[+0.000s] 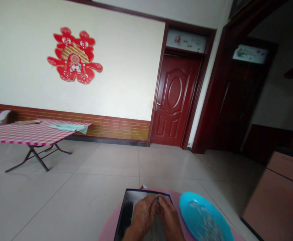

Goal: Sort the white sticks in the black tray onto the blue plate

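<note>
Pale wall is filling the back, tiled floor is spreading below it, and a dark red door is standing right of centre. A folding table under checked cloth is standing at far left, well apart from the work; a red paper-like decoration is hanging above. Close in, a rounded pink tabletop is carrying a dark-rimmed box and, just beside it on the right, a blue dish. Left hand and right hand are hovering over the box, their fingers bending inward and fingertips meeting near its far edge. A dark, thin-stranded bundle is lying along the box's left side, long axis running away from the wearer, left hand nearer. Clear pieces are lying in the dish, to the right of the right hand, which is nearer to them; the dish's long axis is slanting down toward lower right. Key relation: a dark speck is showing right between the two sets of fingertips. Blur is hiding its shape; cannot tell whether either hand is gripping it. Hands and forearms are covering much of the box's inside; the bottom edge is cutting off box and dish.
</note>
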